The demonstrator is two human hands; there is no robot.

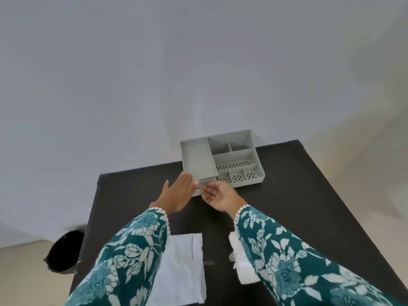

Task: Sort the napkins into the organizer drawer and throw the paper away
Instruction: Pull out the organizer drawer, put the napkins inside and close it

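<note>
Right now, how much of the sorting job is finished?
Nothing looks sorted yet. Both hands, left hand and right hand, reach empty to the organizer drawer front. Left: the napkins and paper lie on the table; the bin waits.

no readable text, label or number shows on anything.

Matt grey plastic organizer [223,160]; dark matt table [298,195].
</note>
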